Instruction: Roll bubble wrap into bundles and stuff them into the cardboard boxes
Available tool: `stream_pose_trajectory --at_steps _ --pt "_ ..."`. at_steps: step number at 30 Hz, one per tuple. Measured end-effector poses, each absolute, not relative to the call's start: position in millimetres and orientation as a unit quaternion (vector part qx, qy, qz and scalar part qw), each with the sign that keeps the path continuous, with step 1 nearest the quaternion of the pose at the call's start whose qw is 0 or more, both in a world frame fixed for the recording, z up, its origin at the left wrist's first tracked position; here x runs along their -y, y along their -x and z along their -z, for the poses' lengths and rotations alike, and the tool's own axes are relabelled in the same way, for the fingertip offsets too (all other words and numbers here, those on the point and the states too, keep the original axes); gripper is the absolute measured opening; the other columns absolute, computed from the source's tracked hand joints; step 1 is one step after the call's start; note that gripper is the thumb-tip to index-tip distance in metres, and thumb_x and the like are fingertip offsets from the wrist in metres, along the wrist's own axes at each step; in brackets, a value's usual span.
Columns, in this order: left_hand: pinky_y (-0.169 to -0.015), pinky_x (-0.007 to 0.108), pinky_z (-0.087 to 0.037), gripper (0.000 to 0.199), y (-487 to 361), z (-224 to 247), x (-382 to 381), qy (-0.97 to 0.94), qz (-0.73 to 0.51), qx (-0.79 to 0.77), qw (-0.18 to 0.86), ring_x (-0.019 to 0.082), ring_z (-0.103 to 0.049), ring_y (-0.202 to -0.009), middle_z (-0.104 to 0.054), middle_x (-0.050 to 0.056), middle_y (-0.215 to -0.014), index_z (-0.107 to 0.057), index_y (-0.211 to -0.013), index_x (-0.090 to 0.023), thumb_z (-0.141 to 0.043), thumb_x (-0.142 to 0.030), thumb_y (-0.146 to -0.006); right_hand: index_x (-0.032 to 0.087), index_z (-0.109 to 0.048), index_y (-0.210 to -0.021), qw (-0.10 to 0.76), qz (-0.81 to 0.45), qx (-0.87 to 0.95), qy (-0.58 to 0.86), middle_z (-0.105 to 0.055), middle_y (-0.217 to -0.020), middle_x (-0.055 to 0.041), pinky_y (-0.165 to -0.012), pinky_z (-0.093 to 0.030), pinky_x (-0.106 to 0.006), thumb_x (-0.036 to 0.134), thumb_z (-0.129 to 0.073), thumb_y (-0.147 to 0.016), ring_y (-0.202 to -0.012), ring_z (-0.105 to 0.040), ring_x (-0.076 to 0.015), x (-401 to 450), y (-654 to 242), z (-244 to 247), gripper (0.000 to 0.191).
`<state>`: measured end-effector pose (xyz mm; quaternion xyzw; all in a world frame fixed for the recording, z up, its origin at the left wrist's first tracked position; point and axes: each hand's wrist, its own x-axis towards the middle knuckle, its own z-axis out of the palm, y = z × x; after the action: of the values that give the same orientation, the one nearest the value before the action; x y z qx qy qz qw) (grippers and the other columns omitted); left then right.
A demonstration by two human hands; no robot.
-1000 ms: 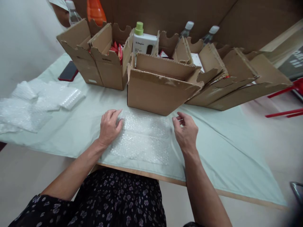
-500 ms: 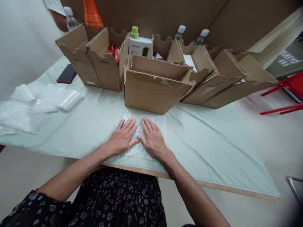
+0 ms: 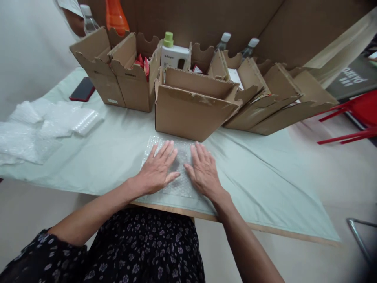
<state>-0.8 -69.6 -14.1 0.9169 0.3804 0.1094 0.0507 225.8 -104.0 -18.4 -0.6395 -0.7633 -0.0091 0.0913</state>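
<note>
A clear sheet of bubble wrap [image 3: 181, 186] lies flat on the pale green tablecloth [image 3: 265, 181] near the table's front edge. On its left part rests my left hand [image 3: 157, 169], palm down, fingers stretched out and thumb pointing inward. My right hand [image 3: 203, 169] lies over its right side, also palm down with the fingers extended. Both hands are open, and a strip of the wrap shows between them. Just beyond the fingertips stands a brown cardboard box [image 3: 194, 114].
More cardboard boxes [image 3: 126, 86] line the back, holding red packets and other items. Behind them are a white bottle with a green cap [image 3: 175, 55] and an orange bottle [image 3: 116, 17]. Loose bubble wrap [image 3: 32, 133] and a phone [image 3: 82, 89] lie left. A red chair [image 3: 359, 114] stands right.
My hands have moved apart on the bubble wrap. The right hand has slid to the right, the left slightly right and forward, widening the gap between the thumbs.
</note>
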Motion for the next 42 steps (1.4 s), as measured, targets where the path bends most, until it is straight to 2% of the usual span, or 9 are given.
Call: stream_pose_trajectory --at_steps 7,14,17,22,25,28,31,36,42 --pt "-0.129 0.058 -0.013 0.071 -2.2 29.0 52.3 -0.924 -0.047 -0.371 0.078 0.034 -0.024 -0.161 -0.031 0.022 -0.170 -0.034 -0.158 -0.010 -0.037 -0.057 -0.105 0.008 -0.041 -0.159 0.044 -0.034 0.760 0.648 -0.039 -0.167 -0.0188 -0.127 -0.026 -0.053 0.051 -0.036 -0.106 -0.157 -0.033 -0.0325 72.2 -222.0 25.7 0.068" --pt "-0.128 0.064 -0.012 0.069 38.0 24.8 58.5 -0.879 -0.050 -0.467 0.085 0.038 -0.021 -0.161 -0.026 0.024 -0.171 -0.031 -0.159 -0.010 -0.037 -0.053 -0.106 0.010 -0.040 -0.158 0.050 0.018 0.717 0.695 -0.040 -0.166 -0.0189 -0.124 -0.031 -0.056 0.050 -0.035 -0.107 -0.155 -0.035 -0.0345 106.8 -246.7 26.6 0.065" --pt "-0.129 0.062 -0.011 0.066 38.9 22.0 74.8 -0.897 -0.054 -0.432 0.081 0.036 -0.020 -0.162 -0.025 0.021 -0.172 -0.033 -0.160 -0.013 -0.038 -0.052 -0.106 0.011 -0.037 -0.160 0.057 0.027 0.749 0.660 -0.036 -0.169 -0.0176 -0.125 -0.028 -0.054 0.049 -0.033 -0.107 -0.157 -0.033 -0.0327 130.3 -233.3 24.2 0.065" --pt "-0.129 0.062 -0.014 0.062 45.9 23.4 88.6 -0.911 -0.037 -0.403 0.073 0.035 -0.023 -0.161 -0.030 0.019 -0.171 -0.037 -0.158 -0.016 -0.038 -0.052 -0.106 0.014 -0.042 -0.159 0.041 0.003 0.796 0.604 -0.043 -0.166 -0.0151 -0.124 -0.030 -0.052 0.047 -0.037 -0.107 -0.153 -0.039 -0.0305 159.6 -229.5 30.6 0.061" --pt "-0.128 0.064 -0.016 0.064 58.3 22.9 87.9 -0.907 -0.029 -0.415 0.071 0.036 -0.023 -0.161 -0.029 0.020 -0.171 -0.036 -0.158 -0.015 -0.035 -0.054 -0.107 0.016 -0.043 -0.158 0.069 0.000 0.772 0.632 -0.049 -0.162 -0.0159 -0.121 -0.035 -0.056 0.043 -0.038 -0.107 -0.149 -0.046 -0.0321 174.7 -253.3 27.5 0.058" --pt "-0.127 0.065 -0.017 0.065 67.3 18.4 90.4 -0.906 -0.031 -0.416 0.068 0.036 -0.023 -0.161 -0.030 0.020 -0.171 -0.036 -0.158 -0.016 -0.036 -0.055 -0.106 0.020 -0.052 -0.151 0.118 -0.045 0.791 0.599 -0.059 -0.153 -0.0126 -0.113 -0.046 -0.050 0.042 -0.043 -0.107 -0.142 -0.054 -0.0284 192.9 -276.7 14.4 0.050" --pt "-0.128 0.064 -0.017 0.067 64.8 11.4 95.5 -0.917 -0.044 -0.388 0.077 0.036 -0.023 -0.161 -0.029 0.020 -0.171 -0.037 -0.158 -0.018 -0.046 -0.055 -0.103 0.021 -0.059 -0.144 0.127 -0.073 0.826 0.544 -0.063 -0.148 -0.0114 -0.105 -0.052 -0.044 0.031 -0.049 -0.104 -0.137 -0.058 -0.0261 205.0 -283.4 3.0 0.042" --pt "-0.127 0.066 -0.020 0.068 45.0 -0.4 98.4 -0.934 -0.040 -0.334 0.118 0.039 -0.032 -0.156 -0.040 0.018 -0.166 -0.045 -0.153 -0.021 -0.063 -0.049 -0.094 0.019 -0.073 -0.122 0.123 -0.001 0.836 0.535 -0.063 -0.147 -0.0164 -0.099 -0.054 -0.047 0.013 -0.049 -0.100 -0.136 -0.059 -0.0322 193.4 -269.8 9.8 0.033" --pt "-0.124 0.068 -0.025 0.073 43.9 -7.1 95.6 -0.932 -0.039 -0.336 0.134 0.041 -0.039 -0.152 -0.047 0.019 -0.161 -0.049 -0.150 -0.021 -0.073 -0.046 -0.086 0.022 -0.073 -0.100 0.290 -0.043 0.768 0.570 -0.073 -0.134 -0.0121 -0.098 -0.055 -0.044 0.022 -0.053 -0.103 -0.121 -0.069 -0.0267 175.2 -253.9 15.1 0.020"
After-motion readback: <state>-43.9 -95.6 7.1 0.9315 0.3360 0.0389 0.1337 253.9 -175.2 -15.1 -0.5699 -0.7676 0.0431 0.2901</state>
